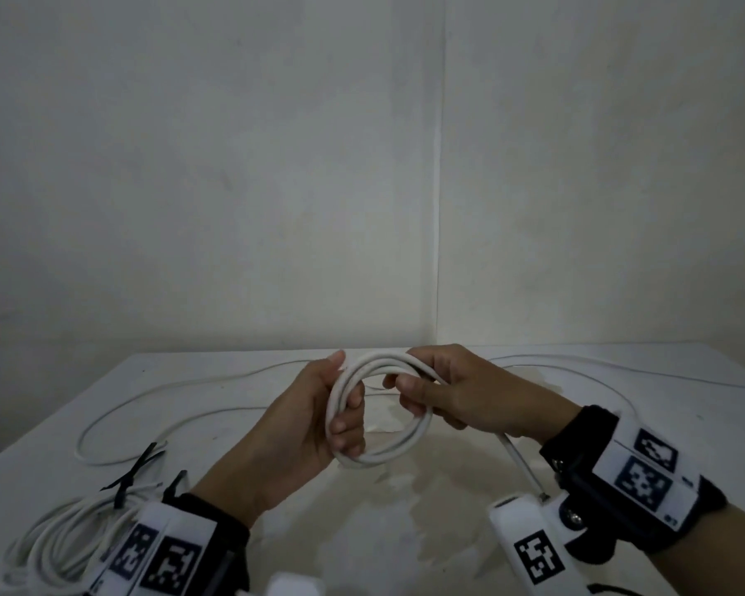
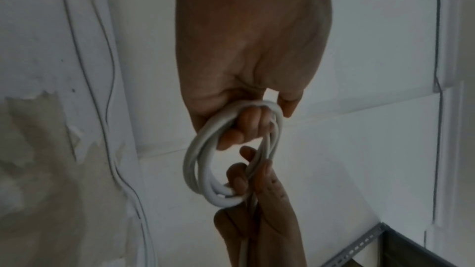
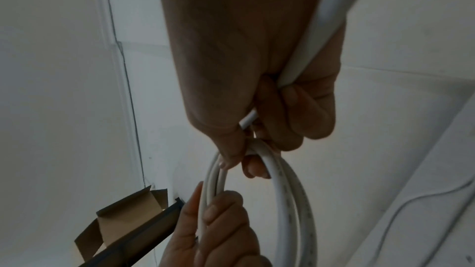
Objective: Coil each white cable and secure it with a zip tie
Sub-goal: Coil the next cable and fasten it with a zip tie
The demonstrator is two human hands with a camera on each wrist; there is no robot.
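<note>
A white cable coil (image 1: 379, 451) of a few loops hangs in the air above the white table (image 1: 448, 531), held between both hands. My left hand (image 1: 315, 419) grips the coil's left side, fingers curled through the loops (image 2: 197, 170). My right hand (image 1: 448, 393) pinches the coil's right side (image 3: 290, 190) and holds the loose strand (image 3: 316, 33), which runs back past the wrist. A finished coil (image 1: 61, 539) bound with black zip ties (image 1: 134, 471) lies at the front left.
Loose white cable (image 1: 117, 415) trails in a wide loop across the left and far side of the table. A brown cardboard box (image 3: 123, 218) shows past the table edge in the right wrist view. Perforated metal shelving (image 2: 359, 245) stands beside the table.
</note>
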